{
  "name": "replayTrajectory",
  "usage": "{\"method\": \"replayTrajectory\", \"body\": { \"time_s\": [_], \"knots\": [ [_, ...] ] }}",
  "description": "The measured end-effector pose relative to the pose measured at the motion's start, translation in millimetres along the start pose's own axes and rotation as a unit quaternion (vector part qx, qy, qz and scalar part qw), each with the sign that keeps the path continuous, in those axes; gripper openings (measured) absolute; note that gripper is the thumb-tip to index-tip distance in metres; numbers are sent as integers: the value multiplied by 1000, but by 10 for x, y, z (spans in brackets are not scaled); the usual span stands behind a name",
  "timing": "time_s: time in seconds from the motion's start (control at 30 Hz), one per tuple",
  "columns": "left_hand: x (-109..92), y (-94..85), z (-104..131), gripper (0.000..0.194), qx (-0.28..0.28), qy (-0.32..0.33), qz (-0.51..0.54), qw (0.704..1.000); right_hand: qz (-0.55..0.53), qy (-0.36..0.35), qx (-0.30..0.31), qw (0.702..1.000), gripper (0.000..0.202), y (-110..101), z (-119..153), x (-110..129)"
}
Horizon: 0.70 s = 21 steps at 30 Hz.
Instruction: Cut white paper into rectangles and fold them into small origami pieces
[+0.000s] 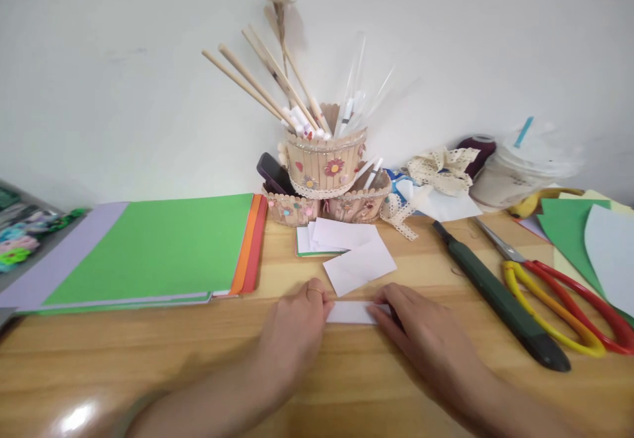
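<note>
A narrow strip of white paper (351, 312) lies on the wooden table between my two hands. My left hand (300, 322) pinches its left end, a ring on one finger. At the other end, my right hand (421, 326) grips the strip between thumb and fingers. Just beyond it rests a loose white paper piece (360, 267), overlapping a small pile of white paper pieces (341, 233). Some green shows under that pile. My fingertips partly cover both ends of the strip.
Coloured paper sheets (158, 246) are stacked at left, green on top. Decorated wooden baskets (327, 167) with sticks and pens stand against the wall. To the right lie a dark green cutter-like tool (500, 299), scissors (555, 292) and more paper (611, 246). A lidded plastic cup (515, 167) stands behind.
</note>
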<state>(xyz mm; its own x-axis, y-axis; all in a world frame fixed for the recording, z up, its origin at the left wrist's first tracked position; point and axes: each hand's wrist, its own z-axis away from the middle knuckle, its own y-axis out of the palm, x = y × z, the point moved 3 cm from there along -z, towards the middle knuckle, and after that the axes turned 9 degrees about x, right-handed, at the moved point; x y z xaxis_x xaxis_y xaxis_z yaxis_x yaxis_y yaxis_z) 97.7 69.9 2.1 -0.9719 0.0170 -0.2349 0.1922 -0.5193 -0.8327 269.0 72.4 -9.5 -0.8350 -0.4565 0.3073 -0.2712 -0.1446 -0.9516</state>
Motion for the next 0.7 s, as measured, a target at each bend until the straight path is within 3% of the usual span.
{"method": "replayTrajectory", "body": {
  "time_s": [0.23,0.53,0.7],
  "knots": [
    [-1,18,-19,14,-1,-4,8,1000,22,-22,-31,999,17,17,23,13],
    [104,29,37,13,-57,74,95,991,34,-37,-42,998,15,13,26,33],
    [161,69,28,10,-63,83,127,986,22,-37,-43,998,14,15,24,25]
  ]
}}
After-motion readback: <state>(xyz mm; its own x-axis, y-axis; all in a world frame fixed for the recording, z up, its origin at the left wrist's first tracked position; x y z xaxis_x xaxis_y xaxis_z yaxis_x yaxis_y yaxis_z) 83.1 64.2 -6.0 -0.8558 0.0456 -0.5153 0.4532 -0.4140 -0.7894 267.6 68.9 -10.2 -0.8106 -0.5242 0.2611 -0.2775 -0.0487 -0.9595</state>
